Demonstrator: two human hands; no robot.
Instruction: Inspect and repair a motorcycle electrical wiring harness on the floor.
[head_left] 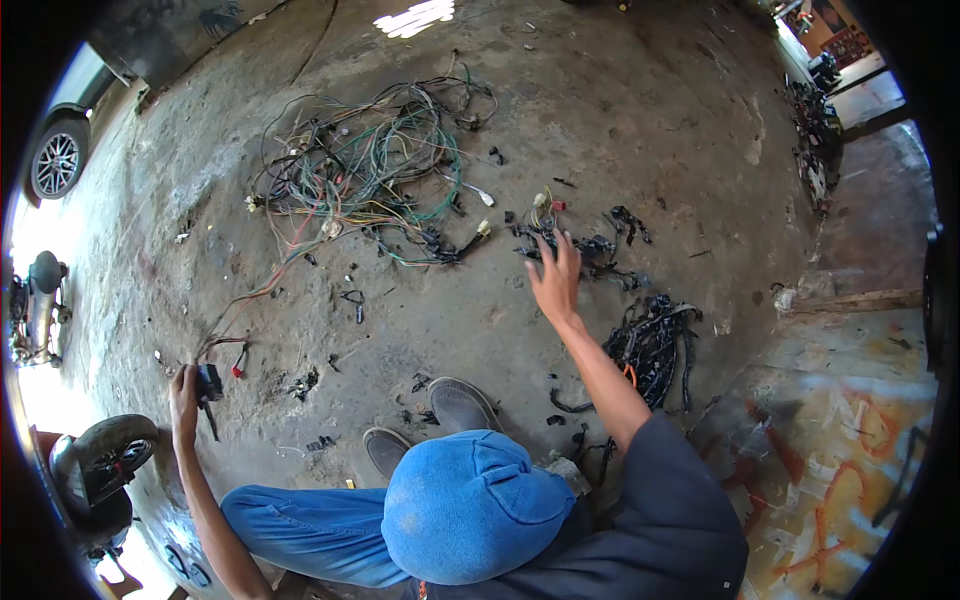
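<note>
My left hand is low on the left, shut on a black connector with red and dark wires trailing from it. A long lead runs from there up to a big tangle of green, red and yellow wires on the concrete floor. My right hand reaches forward with its fingers spread over a small bundle of black wires and connectors, holding nothing. My bent knee in blue trousers and my two grey shoes fill the bottom middle.
A heap of black wiring lies right of my right arm. Small black scraps are scattered about the floor. A car wheel and motorcycle parts stand at the left edge, with a tyre below them. Painted floor lies to the right.
</note>
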